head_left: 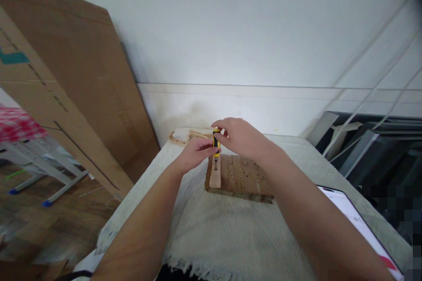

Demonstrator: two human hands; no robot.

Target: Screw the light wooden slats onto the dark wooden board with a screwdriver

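Note:
A screwdriver-like tool (216,144) with a yellow and black handle stands upright, its metal tip down on a tan strap that looks like leather (215,180). My left hand (194,153) pinches the lower handle from the left side. Over the top end of the handle, my right hand (242,136) has its fingers closed around it. Under the strap lies a brown wooden board (244,180) dotted with many small holes. The strap's end lies along the board's left part, and its rest loops behind my left hand. Exactly how the tip meets the strap is too small to tell.
A pale fringed cloth (204,224) covers the table. At its right edge lies a phone (359,224) with a lit screen. A tall cardboard box (82,66) stands on the left, and dark panels (379,153) lean at the right. Behind the table is a white wall (231,30).

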